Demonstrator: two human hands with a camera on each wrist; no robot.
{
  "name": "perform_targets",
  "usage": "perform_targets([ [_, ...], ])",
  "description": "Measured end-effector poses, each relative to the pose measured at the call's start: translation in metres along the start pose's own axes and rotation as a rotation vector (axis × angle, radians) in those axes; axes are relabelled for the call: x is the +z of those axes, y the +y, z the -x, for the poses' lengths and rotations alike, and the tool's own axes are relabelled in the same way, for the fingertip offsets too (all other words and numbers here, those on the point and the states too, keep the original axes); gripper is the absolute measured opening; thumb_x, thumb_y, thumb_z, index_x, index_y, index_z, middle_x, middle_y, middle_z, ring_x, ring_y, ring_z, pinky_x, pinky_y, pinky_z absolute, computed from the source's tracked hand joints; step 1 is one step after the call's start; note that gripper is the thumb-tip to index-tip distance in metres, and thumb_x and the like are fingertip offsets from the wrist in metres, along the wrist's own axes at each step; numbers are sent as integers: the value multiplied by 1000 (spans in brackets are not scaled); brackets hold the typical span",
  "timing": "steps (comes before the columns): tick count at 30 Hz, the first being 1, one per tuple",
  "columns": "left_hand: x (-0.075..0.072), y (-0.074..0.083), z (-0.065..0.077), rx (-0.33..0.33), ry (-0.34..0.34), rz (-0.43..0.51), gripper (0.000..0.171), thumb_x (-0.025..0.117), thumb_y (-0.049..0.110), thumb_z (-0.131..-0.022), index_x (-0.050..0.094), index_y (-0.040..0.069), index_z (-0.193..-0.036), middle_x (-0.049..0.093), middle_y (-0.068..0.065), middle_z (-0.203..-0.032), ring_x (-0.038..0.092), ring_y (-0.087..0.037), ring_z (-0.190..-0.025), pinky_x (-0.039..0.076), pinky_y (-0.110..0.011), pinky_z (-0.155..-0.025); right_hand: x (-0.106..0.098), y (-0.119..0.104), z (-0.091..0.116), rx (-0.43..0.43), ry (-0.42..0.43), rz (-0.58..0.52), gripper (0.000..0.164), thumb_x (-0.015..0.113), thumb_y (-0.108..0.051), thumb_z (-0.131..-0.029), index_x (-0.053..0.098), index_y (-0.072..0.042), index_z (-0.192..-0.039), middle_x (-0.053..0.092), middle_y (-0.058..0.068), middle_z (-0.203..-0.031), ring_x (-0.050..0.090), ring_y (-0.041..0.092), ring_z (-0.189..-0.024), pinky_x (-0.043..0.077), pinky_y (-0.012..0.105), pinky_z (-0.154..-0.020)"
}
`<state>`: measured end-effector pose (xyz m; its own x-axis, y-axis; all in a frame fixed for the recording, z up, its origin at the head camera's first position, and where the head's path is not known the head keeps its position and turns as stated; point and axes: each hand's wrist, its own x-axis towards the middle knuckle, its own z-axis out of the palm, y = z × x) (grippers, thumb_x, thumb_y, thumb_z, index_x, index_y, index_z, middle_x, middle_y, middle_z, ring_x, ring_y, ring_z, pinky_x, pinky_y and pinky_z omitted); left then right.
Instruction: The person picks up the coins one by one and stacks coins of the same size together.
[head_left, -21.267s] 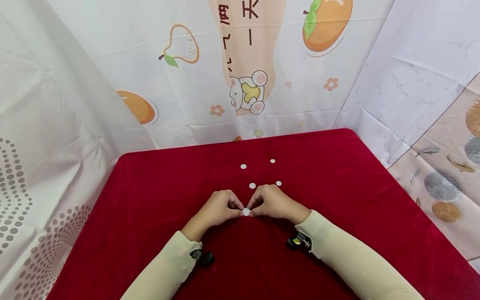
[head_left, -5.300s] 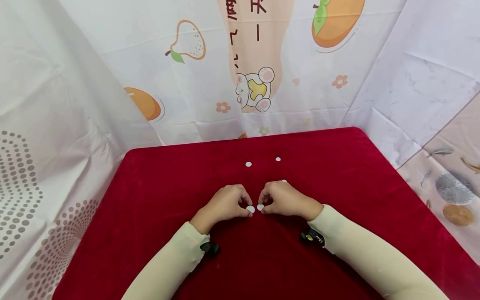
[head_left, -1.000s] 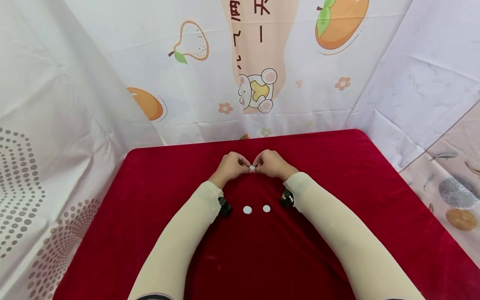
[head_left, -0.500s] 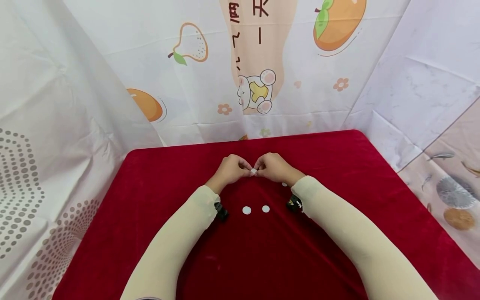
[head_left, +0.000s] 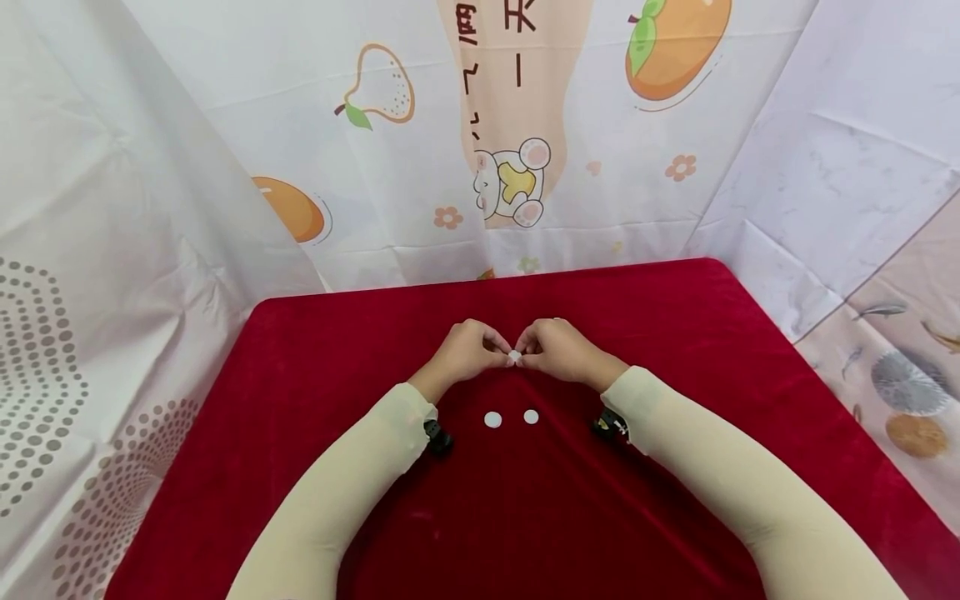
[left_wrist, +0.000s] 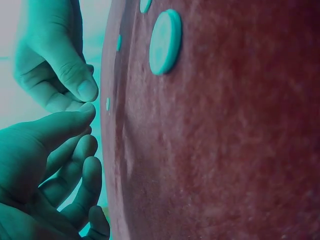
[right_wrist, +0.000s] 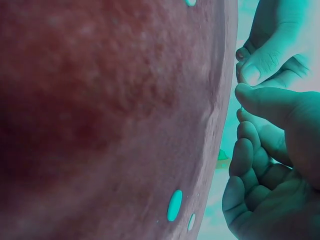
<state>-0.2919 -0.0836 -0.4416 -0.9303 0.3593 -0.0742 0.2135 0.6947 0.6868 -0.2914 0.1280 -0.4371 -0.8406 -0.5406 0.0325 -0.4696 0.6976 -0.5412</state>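
My left hand point(head_left: 467, 350) and right hand point(head_left: 562, 350) meet over the red cloth, bent fingers and thumbs pinching one small white disc point(head_left: 514, 356) between them. In both wrist views the thumb tips come together and the fingers mostly hide that disc. Nearer to me, two flat white discs, one on the left point(head_left: 492, 420) and one on the right point(head_left: 531, 417), lie side by side on the cloth. The left wrist view shows a thick round disc point(left_wrist: 165, 42) close up. Just behind my right hand, the edge of another white disc point(head_left: 557, 318) peeks out.
The red cloth point(head_left: 360, 358) covers the table up to its rounded back corners. Printed white curtains point(head_left: 420, 167) stand behind and at both sides. A small black wrist camera point(head_left: 438, 437) sits under my left cuff, another point(head_left: 609, 423) under the right.
Over the last second both hands draw the pinched disc back toward me and slightly right. Five seconds ago each hand held its own disc; two discs now lie loose in front.
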Motion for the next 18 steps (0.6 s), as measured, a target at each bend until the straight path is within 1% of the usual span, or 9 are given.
perform_targets([
  [6, 4, 3, 8, 16, -21, -6, 4, 86, 29, -86, 84, 26, -88, 76, 13, -86, 65, -13, -81, 52, -30, -68, 1, -4, 14, -18, -5, -29, 7, 81, -19, -91, 79, -17, -97, 71, -8, -85, 62, 8, -79, 54, 28, -74],
  [10, 8, 5, 14, 30, -41, -9, 4, 86, 29, -86, 84, 26, -88, 75, 13, -85, 65, -13, -78, 52, -29, -67, 1, -7, 23, -29, -7, -21, 8, 82, -19, -90, 78, -16, -97, 70, -7, -86, 62, 8, -78, 54, 27, -74],
  [18, 14, 11, 24, 64, -61, -21, 4, 86, 27, -87, 83, 25, -87, 73, 13, -77, 65, -11, -73, 52, -27, -63, 2, -8, 38, -34, -22, 10, 7, 82, -19, -90, 78, -18, -95, 66, -5, -89, 59, 8, -79, 52, 26, -73],
])
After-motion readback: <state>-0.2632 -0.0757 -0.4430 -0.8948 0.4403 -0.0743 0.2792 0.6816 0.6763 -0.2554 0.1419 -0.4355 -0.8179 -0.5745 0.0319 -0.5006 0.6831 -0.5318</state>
